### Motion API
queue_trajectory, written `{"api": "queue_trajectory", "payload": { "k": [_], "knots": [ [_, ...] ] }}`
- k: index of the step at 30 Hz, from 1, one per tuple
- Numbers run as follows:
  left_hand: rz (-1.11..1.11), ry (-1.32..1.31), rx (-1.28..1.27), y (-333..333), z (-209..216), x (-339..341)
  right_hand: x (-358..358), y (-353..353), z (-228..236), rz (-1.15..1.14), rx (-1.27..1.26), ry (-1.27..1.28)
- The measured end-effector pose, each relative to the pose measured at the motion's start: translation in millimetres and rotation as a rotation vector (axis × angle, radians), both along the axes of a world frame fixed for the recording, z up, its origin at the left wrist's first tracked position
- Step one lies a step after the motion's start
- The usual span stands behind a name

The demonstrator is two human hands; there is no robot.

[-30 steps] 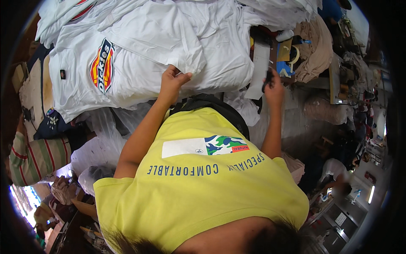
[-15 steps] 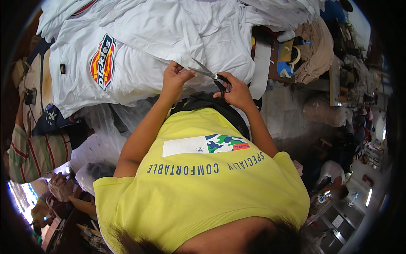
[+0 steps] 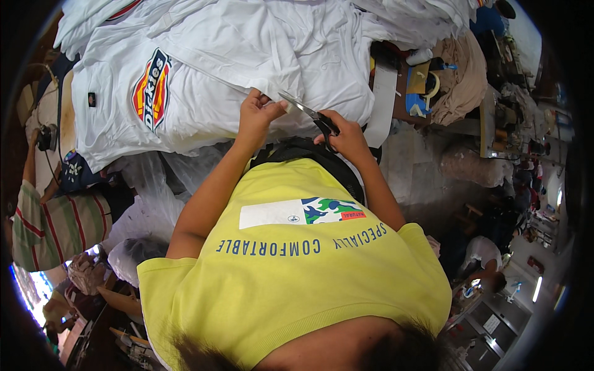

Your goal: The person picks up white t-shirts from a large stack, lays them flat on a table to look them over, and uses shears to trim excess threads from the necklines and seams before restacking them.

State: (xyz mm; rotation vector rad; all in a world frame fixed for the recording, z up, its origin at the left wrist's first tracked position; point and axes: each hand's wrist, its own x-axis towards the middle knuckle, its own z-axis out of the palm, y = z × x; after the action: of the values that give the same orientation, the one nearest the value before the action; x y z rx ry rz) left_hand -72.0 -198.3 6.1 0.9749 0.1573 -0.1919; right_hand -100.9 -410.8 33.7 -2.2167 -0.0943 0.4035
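White T-shirts (image 3: 204,93) lie in a wide heap in front of me, the top one bearing a red, yellow and blue printed emblem (image 3: 151,90). Near the heap's front edge my left hand (image 3: 260,116) pinches a fold of the white cloth between thumb and fingers. My right hand (image 3: 344,132) grips a pair of scissors (image 3: 322,122) by its black handles. The metal blades point up and left, just beside the left fingertips, and look nearly closed. Whether any cloth or thread lies between them cannot be made out.
Right of the heap, a roll of tape (image 3: 431,85) sits in a box beside beige cloth (image 3: 461,80). At left a co-worker in a striped shirt (image 3: 65,226) holds a dark iron (image 3: 46,137). Another person (image 3: 482,256) bends at far right. Clear plastic (image 3: 151,185) hangs below the heap.
The scissor blades have come closer together, and my right fingers have closed up around the handles. My left hand stays almost in place. The co-worker's iron has moved slightly right.
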Motion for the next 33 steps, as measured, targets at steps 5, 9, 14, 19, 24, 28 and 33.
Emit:
{"api": "queue_trajectory", "payload": {
  "k": [5,9,14,19,24,28,33],
  "knots": [
    [0.009,-0.003,0.003,3,-2,4,-4,-2,-15,0.029,-0.039,-0.275],
    [0.017,-0.041,0.013,2,-5,3,2,13,3,-0.002,-0.081,-0.12],
    [0.016,-0.033,0.028,1,-1,2,9,22,14,-0.002,-0.099,-0.054],
    [0.034,-0.007,-0.019,1,4,3,6,12,-1,-0.013,-0.084,-0.077],
    [0.072,0.026,-0.049,6,5,9,2,6,-9,-0.026,-0.027,-0.156],
    [0.062,-0.041,-0.063,7,-3,9,10,21,10,0.006,-0.128,-0.16],
    [0.045,-0.05,-0.051,7,0,9,17,30,11,0.002,-0.125,-0.159]
  ]
}}
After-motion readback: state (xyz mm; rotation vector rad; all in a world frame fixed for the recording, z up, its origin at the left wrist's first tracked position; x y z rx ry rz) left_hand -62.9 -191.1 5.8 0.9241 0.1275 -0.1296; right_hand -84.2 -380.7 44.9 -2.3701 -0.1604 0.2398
